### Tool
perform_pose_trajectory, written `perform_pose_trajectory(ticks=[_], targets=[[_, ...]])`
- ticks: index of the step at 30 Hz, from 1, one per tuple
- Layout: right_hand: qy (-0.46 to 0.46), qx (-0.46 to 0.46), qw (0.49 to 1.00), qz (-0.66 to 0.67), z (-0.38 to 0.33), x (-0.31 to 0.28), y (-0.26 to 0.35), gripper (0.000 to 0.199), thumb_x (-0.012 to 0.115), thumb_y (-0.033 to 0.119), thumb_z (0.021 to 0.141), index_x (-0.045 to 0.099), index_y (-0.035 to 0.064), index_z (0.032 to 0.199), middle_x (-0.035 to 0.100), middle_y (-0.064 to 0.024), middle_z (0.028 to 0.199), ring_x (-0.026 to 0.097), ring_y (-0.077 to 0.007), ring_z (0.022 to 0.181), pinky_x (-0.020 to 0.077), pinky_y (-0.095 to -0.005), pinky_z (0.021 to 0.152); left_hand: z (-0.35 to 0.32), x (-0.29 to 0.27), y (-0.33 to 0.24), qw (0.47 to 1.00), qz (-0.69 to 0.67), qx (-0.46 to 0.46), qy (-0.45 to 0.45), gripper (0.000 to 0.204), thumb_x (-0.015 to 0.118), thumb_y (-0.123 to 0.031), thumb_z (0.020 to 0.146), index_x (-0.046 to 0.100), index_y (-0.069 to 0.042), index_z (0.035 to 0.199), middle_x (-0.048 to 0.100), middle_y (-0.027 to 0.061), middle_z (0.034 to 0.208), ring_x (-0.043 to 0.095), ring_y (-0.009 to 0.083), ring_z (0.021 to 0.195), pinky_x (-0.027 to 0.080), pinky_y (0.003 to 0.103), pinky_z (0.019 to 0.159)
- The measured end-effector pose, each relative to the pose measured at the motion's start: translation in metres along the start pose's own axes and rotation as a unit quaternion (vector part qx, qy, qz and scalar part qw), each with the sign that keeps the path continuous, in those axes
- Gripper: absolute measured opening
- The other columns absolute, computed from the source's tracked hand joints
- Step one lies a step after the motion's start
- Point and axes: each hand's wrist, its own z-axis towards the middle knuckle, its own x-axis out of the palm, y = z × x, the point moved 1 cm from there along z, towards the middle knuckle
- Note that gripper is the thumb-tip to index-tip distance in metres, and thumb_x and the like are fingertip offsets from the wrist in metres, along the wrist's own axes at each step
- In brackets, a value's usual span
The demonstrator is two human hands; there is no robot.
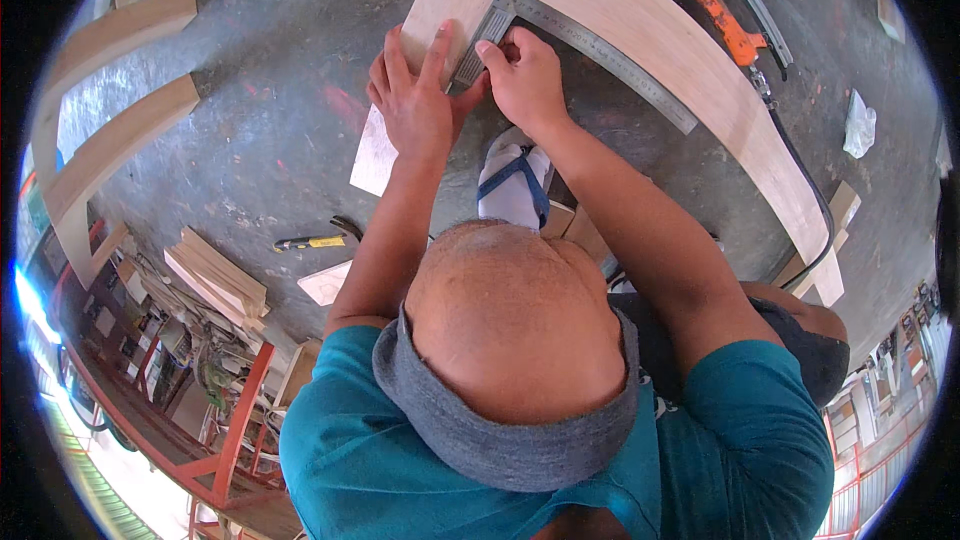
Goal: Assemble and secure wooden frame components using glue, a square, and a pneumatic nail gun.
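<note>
Hidden under the right hand [525, 80]: whatever the pinched fingertips hold, too small to tell. Pressed flat, fingers spread, on the plywood board [600, 0] at twelve o'clock: the left hand [415, 105], just beside the steel square [590, 40]. Blocking the lower middle: a head and teal shoulders. At one o'clock an orange nail gun [715, 0], hose trailing; at nine o'clock a yellow-handled hammer [315, 238] and stacked wood offcuts [215, 275]. Underneath, stained grey concrete floor [270, 120].

The right hand [525, 80] covers part of the square [590, 45], so whether it holds a pencil cannot be told. The board [640, 20] is cut off at twelve o'clock. At eight o'clock, the shelf [130, 330] clutter blurs beyond telling.
</note>
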Motion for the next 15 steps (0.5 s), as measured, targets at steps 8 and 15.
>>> perform_pose_trajectory(ticks=[8,15], targets=[[0.005,0.006,1.0,-0.011,0.001,0.0,-0.003,0.031,0.07,0.027,0.084,0.063,-0.0039,0.082,0.068,-0.0226,0.078,0.068,-0.0389,0.076,0.0524,-0.0448,0.071,0.002,-0.006,-0.005,0.999,-0.031,-0.003,0.011,0.066,0.083,-0.038,0.068,0.063,-0.035,0.131,0.04,0.0171,0.147,0.042,0.0419,0.126,0.035,0.054,0.103],[0.017,-0.003,1.0,0.0,-0.002,0.005,-0.006,0.03,0.069,0.026,0.085,0.063,-0.0036,0.083,0.068,-0.0223,0.079,0.068,-0.039,0.077,0.0524,-0.0457,0.071,0.0,-0.009,-0.004,0.998,0.012,0.04,0.04,0.06,0.08,-0.038,0.072,0.064,-0.04,0.129,0.034,0.0177,0.154,0.04,0.0412,0.129,0.031,0.052,0.104]])
